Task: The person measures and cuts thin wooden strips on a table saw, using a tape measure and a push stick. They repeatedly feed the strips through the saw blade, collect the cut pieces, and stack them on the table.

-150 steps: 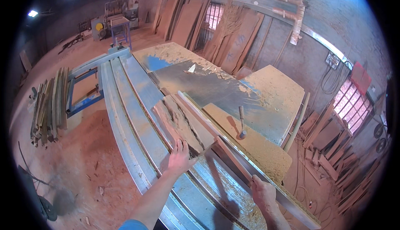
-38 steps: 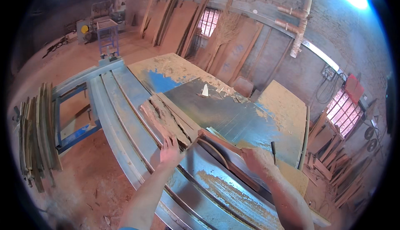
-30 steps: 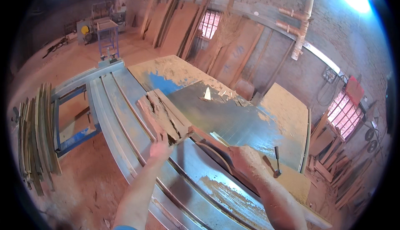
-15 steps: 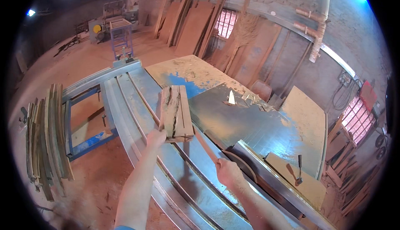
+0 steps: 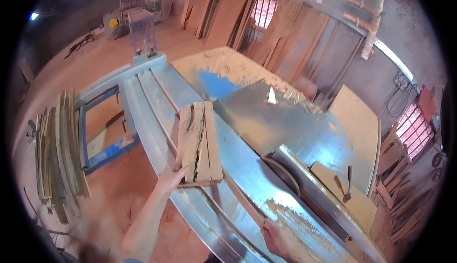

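Observation:
My left hand [image 5: 172, 179] grips the near left edge of a thick wooden block [image 5: 201, 144] with dark cracks along its top. The block is over the metal sliding table [image 5: 162, 103] of a table saw. My right hand [image 5: 282, 240] is closed around the near end of a narrow wooden stick [image 5: 243, 197]. The stick's far end reaches the block's near right corner; I cannot tell whether they touch. To the right of the stick, the round saw blade [image 5: 282, 175] stands beside a long metal fence [image 5: 323, 194].
Wood chips and a pale offcut [image 5: 272, 95] lie on the dark saw top [image 5: 257, 115]. Sawdust [image 5: 290, 215] coats the metal near my right hand. A stack of long wooden strips [image 5: 59, 148] stands left of a blue frame [image 5: 107, 160]. Boards [image 5: 228, 15] lean on the far wall.
The block has come nearer to me with my left hand on it. My right hand and the stick have also moved nearer and slightly right. The view has shifted a little.

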The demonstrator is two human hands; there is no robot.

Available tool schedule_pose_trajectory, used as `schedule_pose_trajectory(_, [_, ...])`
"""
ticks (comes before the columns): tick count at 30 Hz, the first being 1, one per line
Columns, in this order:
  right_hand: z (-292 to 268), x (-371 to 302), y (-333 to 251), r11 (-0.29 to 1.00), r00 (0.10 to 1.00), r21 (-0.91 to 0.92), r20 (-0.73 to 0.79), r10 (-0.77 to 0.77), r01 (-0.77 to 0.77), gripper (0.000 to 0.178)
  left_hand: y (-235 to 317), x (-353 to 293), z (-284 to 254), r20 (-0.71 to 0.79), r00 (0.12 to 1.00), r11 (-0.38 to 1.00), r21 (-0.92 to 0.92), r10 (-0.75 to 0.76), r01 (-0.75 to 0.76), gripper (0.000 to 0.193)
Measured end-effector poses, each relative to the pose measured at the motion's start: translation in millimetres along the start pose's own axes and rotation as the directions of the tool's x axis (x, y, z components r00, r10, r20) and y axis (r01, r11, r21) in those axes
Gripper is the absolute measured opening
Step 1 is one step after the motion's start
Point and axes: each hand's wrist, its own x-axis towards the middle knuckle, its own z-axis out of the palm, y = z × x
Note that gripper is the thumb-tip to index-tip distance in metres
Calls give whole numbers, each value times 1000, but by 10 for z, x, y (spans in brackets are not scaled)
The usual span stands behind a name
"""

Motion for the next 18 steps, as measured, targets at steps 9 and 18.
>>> schedule_pose_trajectory(9, [436,-1815,1101,966,966,-136,-166,196,-219,19,-847,-2199,163,-12,969,961,-131,-248,245,48])
schedule_pose_trajectory(18, [479,-1955,1071,970,952,205,-299,-69,134,41,-1079,-3306,689,-38,958,896,-365,-285,253,43])
